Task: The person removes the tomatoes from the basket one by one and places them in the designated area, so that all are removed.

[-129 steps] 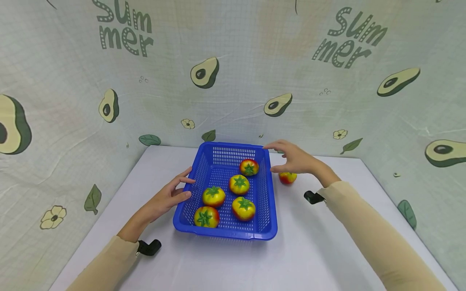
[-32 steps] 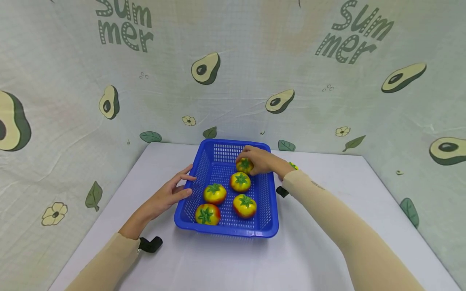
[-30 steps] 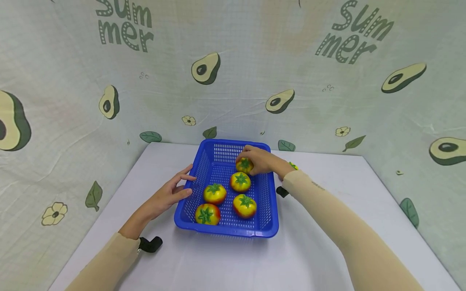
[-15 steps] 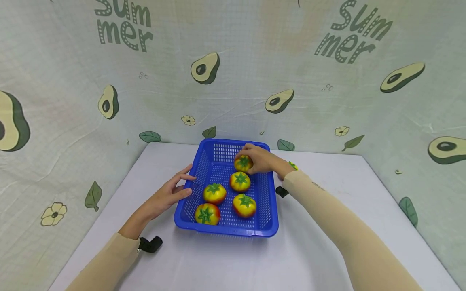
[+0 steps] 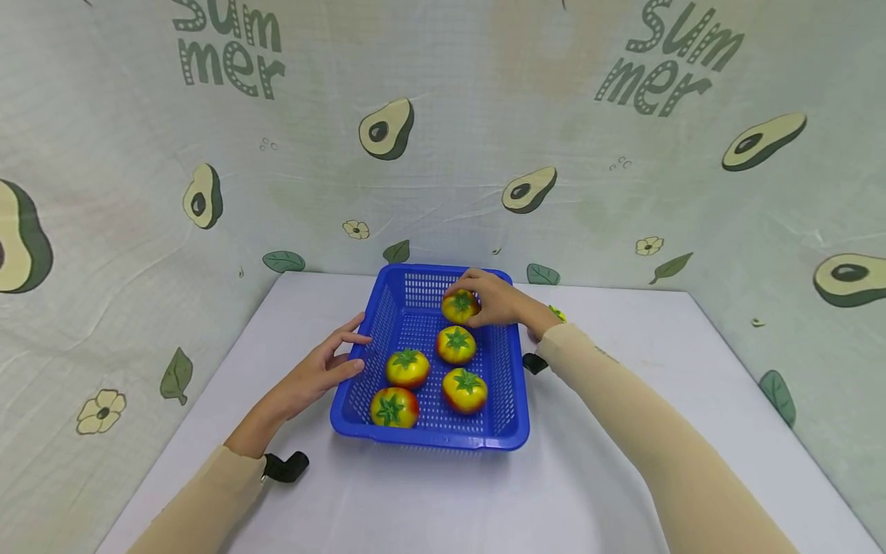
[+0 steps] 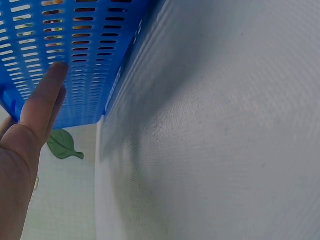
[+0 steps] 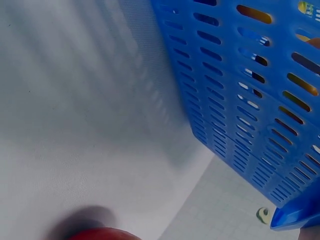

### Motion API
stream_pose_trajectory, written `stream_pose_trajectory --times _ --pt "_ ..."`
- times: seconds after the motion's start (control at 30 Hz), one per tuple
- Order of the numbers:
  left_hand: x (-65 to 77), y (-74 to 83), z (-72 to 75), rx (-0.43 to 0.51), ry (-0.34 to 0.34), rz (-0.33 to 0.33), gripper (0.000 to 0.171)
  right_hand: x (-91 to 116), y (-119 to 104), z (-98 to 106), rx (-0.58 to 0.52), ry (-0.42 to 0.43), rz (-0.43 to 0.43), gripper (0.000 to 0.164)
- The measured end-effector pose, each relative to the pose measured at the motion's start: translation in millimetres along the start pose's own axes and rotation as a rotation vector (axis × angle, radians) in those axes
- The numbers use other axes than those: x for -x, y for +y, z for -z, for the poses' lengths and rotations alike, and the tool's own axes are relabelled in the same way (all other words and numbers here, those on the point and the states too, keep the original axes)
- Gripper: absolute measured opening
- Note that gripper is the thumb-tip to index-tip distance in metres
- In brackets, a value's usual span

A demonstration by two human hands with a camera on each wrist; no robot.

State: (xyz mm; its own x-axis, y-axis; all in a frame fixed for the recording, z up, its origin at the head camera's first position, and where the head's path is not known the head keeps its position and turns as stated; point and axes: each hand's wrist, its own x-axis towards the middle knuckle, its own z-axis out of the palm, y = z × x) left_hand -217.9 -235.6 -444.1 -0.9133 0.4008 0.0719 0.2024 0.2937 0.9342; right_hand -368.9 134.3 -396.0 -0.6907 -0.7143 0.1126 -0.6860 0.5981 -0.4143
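A blue perforated plastic basket (image 5: 432, 442) holds several yellow-and-red, tomato-shaped fruits with green leafy tops. My right hand (image 5: 494, 298) reaches over its right rim and grips the rearmost fruit (image 5: 460, 307) between fingers and thumb. My left hand (image 5: 321, 367) rests at the left side, with its fingers extended; in the left wrist view a fingertip (image 6: 60, 70) touches the slotted wall. Inside, the other fruits are one in the middle (image 5: 456, 345), one front right (image 5: 464, 391), one left (image 5: 408, 368) and one front left (image 5: 394, 407).
The basket stands on a white-covered table (image 5: 609, 385). One more fruit (image 5: 557, 314) lies to its right, mostly hidden behind the right wrist; its red side (image 7: 105, 234) shows in the right wrist view. A printed cloth (image 5: 450, 154) hangs around the table.
Since the earliest frame my right hand has come from outside the right rim onto the rearmost fruit. Over the last second that fruit has shifted slightly back and left. My left hand stays put.
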Motion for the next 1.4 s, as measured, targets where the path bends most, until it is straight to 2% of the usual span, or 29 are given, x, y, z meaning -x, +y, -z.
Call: stream_pose_trajectory --times 0.33,0.73,1.07,1.4 --pt "2.7 0.3 2.3 0.002 -0.002 0.008 0.044 -1.7 -1.4 1.0 -0.095 0.03 0.022 0.058" --pt "-0.9 0.5 -0.1 0.01 -0.008 0.002 0.045 2.7 1.9 10.2 -0.154 0.012 0.019 0.059" --pt "-2.3 0.1 -0.5 0.003 -0.003 0.01 0.044 9.7 0.6 16.4 -0.158 0.009 0.057 0.059" --pt "-2.6 -0.1 -0.9 0.001 0.002 0.009 0.044 23.0 -1.9 31.9 -0.18 0.035 0.061 0.057"
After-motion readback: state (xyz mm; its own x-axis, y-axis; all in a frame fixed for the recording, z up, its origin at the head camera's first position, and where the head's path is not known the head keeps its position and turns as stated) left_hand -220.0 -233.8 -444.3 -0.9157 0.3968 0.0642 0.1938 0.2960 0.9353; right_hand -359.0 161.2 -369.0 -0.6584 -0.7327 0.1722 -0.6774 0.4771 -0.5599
